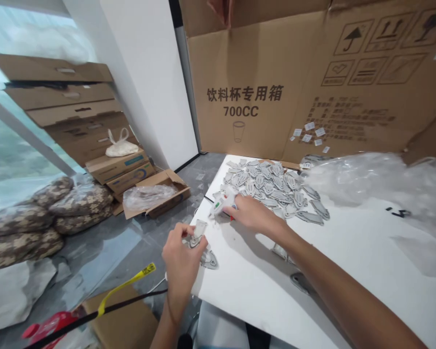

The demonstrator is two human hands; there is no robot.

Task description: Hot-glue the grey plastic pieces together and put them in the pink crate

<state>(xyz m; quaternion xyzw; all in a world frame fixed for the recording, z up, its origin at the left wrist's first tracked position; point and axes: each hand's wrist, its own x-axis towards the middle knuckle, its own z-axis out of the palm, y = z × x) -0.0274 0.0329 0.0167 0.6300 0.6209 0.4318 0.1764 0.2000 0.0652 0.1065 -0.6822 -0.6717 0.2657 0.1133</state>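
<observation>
Near the left edge of the white table (254,291), my left hand (183,252) pinches a small grey flat piece (199,229) between thumb and fingers. Another grey piece (210,260) lies just beside that hand. My right hand (249,212) is closed around a white glue gun (221,206) with a green mark and a red part, its front end toward the left hand. Behind the right hand spreads a pile of similar grey pieces (271,182). A few more grey pieces (300,282) lie by the right forearm, which partly covers them.
A large cardboard box (247,63) stands behind the table. Clear plastic bags (370,179) lie at the back right, near small black bits (397,212). Stacked boxes (76,116) and camouflage bundles (83,208) are on the left. A black cable (131,303) with a yellow tag crosses low left.
</observation>
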